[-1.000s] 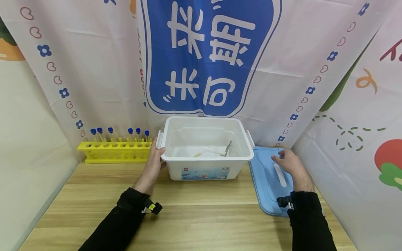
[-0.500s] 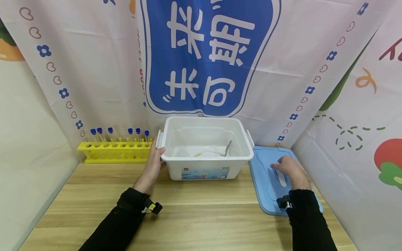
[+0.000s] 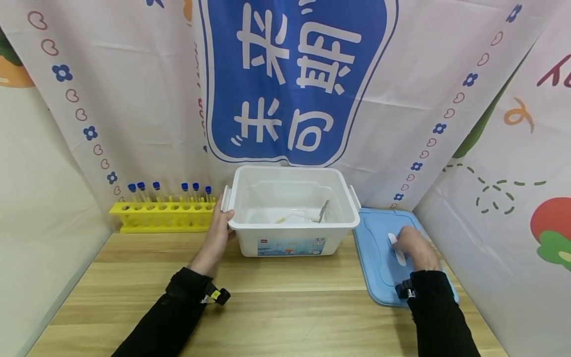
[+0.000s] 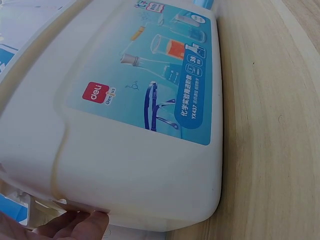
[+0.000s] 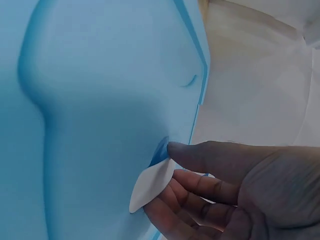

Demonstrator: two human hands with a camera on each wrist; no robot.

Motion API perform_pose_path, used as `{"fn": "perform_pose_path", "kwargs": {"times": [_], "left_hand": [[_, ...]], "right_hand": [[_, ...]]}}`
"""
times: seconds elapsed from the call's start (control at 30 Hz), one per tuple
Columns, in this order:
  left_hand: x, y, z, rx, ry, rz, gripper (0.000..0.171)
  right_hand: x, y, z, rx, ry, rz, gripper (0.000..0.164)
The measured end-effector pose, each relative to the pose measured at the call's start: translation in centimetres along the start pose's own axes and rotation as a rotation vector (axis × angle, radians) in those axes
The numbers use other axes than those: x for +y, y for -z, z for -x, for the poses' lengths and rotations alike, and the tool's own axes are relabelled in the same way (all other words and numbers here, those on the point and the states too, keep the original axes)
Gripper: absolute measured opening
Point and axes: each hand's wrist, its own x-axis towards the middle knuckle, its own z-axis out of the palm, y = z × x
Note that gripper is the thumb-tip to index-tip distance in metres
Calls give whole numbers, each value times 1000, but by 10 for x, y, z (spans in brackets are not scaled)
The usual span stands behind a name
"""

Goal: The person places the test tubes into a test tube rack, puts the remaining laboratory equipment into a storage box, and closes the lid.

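Note:
At the left end of the white plastic storage bin (image 3: 247, 240), my left hand (image 3: 217, 235) grips the side handle. In the left wrist view its fingers (image 4: 90, 227) curl under the bin's rim, and a printed label (image 4: 155, 75) covers the bin's front. My right hand (image 3: 417, 248) is over the blue lid (image 3: 370, 253), which lies flat to the right of the bin. Its thumb and fingers pinch the lid's white handle (image 5: 149, 186), seen closely in the right wrist view. The handle stands tilted up from the lid there.
A yellow rack (image 3: 160, 225) with several blue-capped test tubes stands left of the bin. Inside the bin lie a slim metal tool (image 3: 323, 210) and pale items hard to make out. A printed cloth (image 3: 156, 114) hangs behind; side walls flank the wooden table (image 3: 285, 317).
My right hand has come down and nearer over the lid, its thumb and fingers now at the white handle. My left hand and the bin have stayed put.

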Motion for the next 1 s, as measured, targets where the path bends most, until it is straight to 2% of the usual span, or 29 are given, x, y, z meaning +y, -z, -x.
{"fn": "perform_pose_path", "kwargs": {"times": [0.17, 0.4, 0.6, 0.83, 1.0], "left_hand": [[0, 1, 0, 3, 4, -3, 76], [1, 1, 0, 2, 1, 0, 76], [1, 1, 0, -7, 11, -5, 76], [0, 1, 0, -6, 10, -2, 76], [0, 1, 0, -4, 8, 4, 76]], "right_hand": [[1, 2, 3, -15, -9, -7, 37], [1, 1, 9, -7, 5, 1, 31], [-1, 4, 17, 38, -2, -9, 40], [-1, 16, 19, 94, 38, -67, 38], [-7, 26, 28, 142, 59, -95, 45]]}}
